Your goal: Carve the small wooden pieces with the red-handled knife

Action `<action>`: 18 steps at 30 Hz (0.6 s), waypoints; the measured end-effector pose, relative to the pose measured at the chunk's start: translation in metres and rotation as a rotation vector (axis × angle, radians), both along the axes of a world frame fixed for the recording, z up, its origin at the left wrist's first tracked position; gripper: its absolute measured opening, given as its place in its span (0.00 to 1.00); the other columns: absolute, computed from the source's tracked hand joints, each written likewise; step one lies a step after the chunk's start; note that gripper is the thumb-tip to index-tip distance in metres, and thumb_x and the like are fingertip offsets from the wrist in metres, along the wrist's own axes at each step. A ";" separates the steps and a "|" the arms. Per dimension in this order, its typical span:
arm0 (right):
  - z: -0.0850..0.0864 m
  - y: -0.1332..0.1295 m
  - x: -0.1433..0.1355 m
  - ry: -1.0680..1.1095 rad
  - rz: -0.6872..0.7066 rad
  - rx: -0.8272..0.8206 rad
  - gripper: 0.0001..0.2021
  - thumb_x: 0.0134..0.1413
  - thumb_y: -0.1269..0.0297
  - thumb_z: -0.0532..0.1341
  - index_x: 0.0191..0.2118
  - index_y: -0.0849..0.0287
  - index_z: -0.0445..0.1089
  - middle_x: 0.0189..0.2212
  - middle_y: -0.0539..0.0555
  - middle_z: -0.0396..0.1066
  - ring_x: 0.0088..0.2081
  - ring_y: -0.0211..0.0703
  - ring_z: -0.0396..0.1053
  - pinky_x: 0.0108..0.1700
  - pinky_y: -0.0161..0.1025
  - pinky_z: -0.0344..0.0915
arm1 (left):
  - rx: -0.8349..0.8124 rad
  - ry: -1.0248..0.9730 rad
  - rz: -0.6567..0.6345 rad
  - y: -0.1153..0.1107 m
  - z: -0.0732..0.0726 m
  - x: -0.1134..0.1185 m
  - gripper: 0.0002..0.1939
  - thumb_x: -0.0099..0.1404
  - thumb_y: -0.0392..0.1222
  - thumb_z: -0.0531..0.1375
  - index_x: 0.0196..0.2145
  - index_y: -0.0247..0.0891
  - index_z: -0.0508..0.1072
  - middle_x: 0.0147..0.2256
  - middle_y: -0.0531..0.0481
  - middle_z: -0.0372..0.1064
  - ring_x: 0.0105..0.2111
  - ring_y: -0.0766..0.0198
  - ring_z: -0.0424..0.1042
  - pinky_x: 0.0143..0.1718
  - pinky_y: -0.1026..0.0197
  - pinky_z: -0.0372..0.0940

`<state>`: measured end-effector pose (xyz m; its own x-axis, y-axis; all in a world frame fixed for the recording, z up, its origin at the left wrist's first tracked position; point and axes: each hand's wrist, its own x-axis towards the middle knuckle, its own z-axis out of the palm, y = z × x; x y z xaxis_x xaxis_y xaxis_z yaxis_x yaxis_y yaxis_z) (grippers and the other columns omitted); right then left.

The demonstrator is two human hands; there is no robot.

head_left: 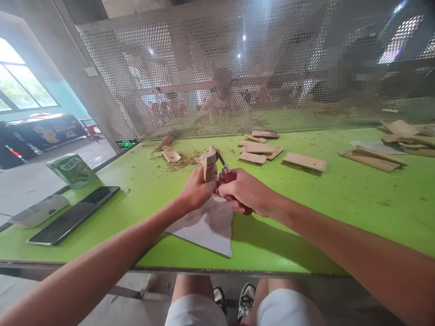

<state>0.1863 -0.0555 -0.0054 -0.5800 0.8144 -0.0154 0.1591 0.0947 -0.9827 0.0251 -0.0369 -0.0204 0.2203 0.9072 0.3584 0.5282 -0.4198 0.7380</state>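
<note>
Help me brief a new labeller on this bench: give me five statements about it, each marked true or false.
1. The right hand grips a red-handled tool. True.
2. The left hand lies open and flat on the table. False: it is closed around a tan piece.
3. White paper lies on the green table. True.
4. The dark flat device stands upright. False: it lies flat, on the person's left.
5. Small shavings are scattered beyond the left hand. True.
</note>
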 end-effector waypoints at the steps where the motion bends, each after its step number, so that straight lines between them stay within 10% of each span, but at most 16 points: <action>1: -0.002 0.001 -0.001 -0.033 -0.022 -0.006 0.09 0.42 0.69 0.56 0.22 0.55 0.52 0.14 0.44 0.52 0.14 0.33 0.51 0.14 0.32 0.47 | 0.027 0.051 0.025 0.000 -0.001 0.000 0.04 0.51 0.31 0.53 0.26 0.37 0.62 0.24 0.53 0.61 0.25 0.65 0.60 0.26 0.61 0.57; 8: -0.011 0.013 -0.003 -0.377 -0.214 0.429 0.07 0.35 0.74 0.55 0.17 0.58 0.54 0.13 0.46 0.56 0.17 0.32 0.51 0.18 0.33 0.45 | 0.140 0.196 0.050 -0.008 -0.005 0.008 0.05 0.55 0.30 0.53 0.29 0.38 0.61 0.26 0.52 0.61 0.28 0.62 0.62 0.29 0.60 0.58; 18: -0.008 0.012 -0.010 -0.491 -0.237 0.478 0.07 0.33 0.74 0.56 0.17 0.58 0.56 0.14 0.48 0.59 0.19 0.33 0.51 0.19 0.34 0.44 | 0.234 0.179 -0.010 -0.009 -0.011 0.007 0.07 0.54 0.29 0.53 0.31 0.39 0.62 0.29 0.51 0.62 0.30 0.62 0.63 0.33 0.60 0.61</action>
<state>0.1765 -0.0438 -0.0130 -0.4050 0.9001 0.1605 0.6412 0.4047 -0.6519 0.0317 -0.0463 -0.0318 0.3074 0.8017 0.5127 0.6359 -0.5739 0.5160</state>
